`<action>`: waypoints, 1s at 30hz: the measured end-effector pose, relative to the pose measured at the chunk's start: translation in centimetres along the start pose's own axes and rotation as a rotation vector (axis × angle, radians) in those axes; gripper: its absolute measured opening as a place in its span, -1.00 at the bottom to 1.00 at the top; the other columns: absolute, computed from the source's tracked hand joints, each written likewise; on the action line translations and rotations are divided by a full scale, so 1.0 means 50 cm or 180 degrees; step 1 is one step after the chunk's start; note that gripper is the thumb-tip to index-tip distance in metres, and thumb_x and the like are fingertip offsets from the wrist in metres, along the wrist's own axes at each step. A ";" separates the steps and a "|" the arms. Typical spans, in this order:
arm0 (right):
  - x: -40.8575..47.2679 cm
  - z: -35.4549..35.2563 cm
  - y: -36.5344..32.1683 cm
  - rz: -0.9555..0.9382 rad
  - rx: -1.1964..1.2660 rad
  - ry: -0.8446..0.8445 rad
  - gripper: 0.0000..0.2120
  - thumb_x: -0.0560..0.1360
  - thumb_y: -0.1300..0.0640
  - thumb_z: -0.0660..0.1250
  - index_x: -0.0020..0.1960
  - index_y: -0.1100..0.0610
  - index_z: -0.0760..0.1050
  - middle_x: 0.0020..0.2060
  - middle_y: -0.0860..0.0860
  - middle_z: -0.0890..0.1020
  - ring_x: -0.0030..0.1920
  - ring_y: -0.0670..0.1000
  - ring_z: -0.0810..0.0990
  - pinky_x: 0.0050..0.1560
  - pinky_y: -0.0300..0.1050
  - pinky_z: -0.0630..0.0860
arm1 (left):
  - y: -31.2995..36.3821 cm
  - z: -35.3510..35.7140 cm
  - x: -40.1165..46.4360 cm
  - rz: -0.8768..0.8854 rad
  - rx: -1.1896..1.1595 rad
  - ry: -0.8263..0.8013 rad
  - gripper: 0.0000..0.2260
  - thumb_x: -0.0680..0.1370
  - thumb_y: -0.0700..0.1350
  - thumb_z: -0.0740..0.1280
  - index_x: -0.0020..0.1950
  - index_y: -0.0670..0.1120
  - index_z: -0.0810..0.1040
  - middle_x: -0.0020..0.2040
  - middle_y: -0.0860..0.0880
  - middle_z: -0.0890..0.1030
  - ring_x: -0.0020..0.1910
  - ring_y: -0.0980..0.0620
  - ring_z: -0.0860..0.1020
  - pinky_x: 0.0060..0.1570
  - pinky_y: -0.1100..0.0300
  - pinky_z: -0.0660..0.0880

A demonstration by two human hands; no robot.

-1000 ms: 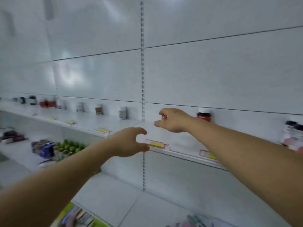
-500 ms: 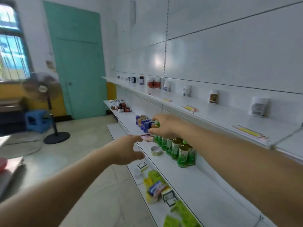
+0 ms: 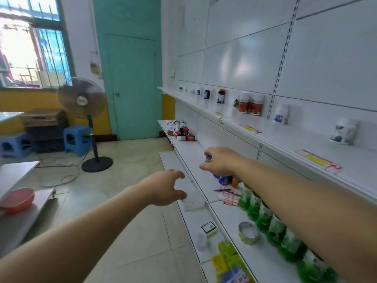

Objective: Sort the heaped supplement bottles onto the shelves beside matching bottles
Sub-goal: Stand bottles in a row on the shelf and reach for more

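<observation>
The right hand (image 3: 221,161) had its fingers (image 3: 204,166) curled around a blue-capped bottle (image 3: 208,158) above the middle shelf (image 3: 190,152), well short of the heaped bottles (image 3: 181,132). The left hand (image 3: 163,187) hung loosely open and held nothing. It would be better to set the bottle down upright beside the blue bottles (image 3: 223,179) just under that hand.

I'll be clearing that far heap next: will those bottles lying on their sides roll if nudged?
Probably. The heaped bottles look round and lie on their sides on a smooth white shelf, near its front edge, so one could roll off.
</observation>
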State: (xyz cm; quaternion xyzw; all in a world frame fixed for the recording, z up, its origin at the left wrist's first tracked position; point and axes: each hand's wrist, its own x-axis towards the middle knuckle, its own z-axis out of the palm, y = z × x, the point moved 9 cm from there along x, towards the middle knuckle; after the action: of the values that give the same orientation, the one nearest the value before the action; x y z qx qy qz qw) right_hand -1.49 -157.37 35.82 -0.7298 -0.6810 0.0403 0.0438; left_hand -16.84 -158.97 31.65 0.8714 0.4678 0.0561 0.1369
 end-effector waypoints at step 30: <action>1.650 0.129 0.003 0.0636 0.0596 0.0014 -0.42 0.48 -0.25 0.26 0.38 0.05 0.36 0.30 0.10 0.47 0.21 0.14 0.48 0.14 -0.03 0.45 | -0.870 -0.156 1.450 0.0197 -0.0330 -0.0510 -0.45 0.52 0.09 0.33 0.47 0.03 0.26 0.47 -0.01 0.28 0.40 -0.02 0.31 0.34 0.13 0.29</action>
State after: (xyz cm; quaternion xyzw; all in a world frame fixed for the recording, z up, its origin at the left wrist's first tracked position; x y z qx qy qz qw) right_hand 3.61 -75.02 29.47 -0.7869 -0.5981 0.1062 0.1089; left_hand -13.07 -74.49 24.23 0.8789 0.4246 0.0146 0.2170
